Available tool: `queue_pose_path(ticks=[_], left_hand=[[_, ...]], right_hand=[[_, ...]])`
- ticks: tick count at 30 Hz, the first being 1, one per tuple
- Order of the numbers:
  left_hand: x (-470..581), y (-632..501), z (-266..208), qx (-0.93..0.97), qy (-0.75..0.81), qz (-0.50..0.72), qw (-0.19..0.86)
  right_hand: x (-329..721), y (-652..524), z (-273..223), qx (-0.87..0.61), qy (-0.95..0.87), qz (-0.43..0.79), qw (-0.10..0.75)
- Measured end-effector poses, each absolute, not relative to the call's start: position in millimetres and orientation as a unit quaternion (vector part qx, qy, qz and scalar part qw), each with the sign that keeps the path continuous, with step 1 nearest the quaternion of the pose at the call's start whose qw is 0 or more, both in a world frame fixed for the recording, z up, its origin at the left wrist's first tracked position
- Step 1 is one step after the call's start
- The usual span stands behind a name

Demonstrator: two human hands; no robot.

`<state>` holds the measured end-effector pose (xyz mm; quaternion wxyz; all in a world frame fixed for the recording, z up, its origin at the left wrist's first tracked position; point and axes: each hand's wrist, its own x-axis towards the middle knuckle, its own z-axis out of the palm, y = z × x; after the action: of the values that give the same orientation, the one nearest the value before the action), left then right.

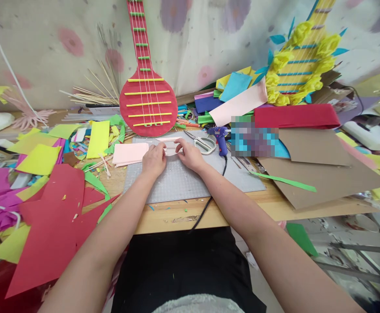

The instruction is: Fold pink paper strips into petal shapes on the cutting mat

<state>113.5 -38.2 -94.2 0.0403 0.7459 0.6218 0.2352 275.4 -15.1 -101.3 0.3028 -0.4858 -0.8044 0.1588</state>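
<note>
Over the grey cutting mat, a thin pale strip, seemingly paper, spans the gap between my two hands. My left hand is closed on its left end with the fingers bent. The fingertips of my right hand pinch the other end, partly covering it. A stack of pale pink paper pieces lies beside my left hand. Just beyond the fingers is another pale pink piece. Scissors with light handles rest right of my right hand, and a blue glue gun lies past them.
A red paper lute-like instrument leans at the back; a yellow one with paper flowers stands at right. Red paper and scraps spread leftward. Brown cardboard lies right. The glue gun's black cord crosses the table's front edge.
</note>
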Motion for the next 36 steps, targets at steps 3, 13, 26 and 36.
queue_pose_path(ticks=[3,13,26,36], left_hand=[[109,-38,-95,0.73,0.633,0.248,0.067],[104,-36,-96,0.711,0.634,0.281,0.115],[108,-33,-97,0.683,0.646,0.303,0.156],[117,-30,-97,0.647,0.692,0.29,0.135]], right_hand=[[279,-11,-105,-0.497,-0.788,0.198,0.305],[278,-12,-103,-0.513,-0.775,0.219,0.299],[276,-7,-109,-0.558,-0.721,0.241,0.331],[266,-8,-111,-0.601,-0.709,0.184,0.32]])
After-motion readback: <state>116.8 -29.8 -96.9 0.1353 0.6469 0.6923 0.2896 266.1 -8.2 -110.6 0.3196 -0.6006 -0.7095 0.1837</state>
